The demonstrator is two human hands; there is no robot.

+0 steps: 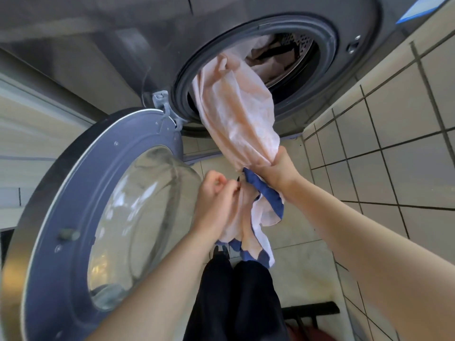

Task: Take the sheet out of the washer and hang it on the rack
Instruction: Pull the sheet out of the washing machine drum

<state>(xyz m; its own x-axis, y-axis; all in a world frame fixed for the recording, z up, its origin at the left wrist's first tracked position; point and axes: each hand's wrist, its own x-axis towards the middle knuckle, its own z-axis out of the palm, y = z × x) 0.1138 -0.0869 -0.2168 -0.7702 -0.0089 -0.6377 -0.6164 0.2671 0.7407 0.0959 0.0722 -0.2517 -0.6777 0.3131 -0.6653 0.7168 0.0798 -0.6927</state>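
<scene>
Head view: sheet [236, 114] partly out of the washer [344, 114], both hands on it.

The right hand [278, 168] grips the pale peach cloth, bunched into a rope below the drum mouth, likely to haul the length out in one pull; the left hand [216, 195], fingers curled, pinches the loose end lower down, seemingly to keep it off the tiled floor; the sheet runs from inside the drum over the grey seal to the right fist, then hangs crumpled, blue-bordered, creased, probably damp; the door [98, 217] stands wide open at left.
</scene>
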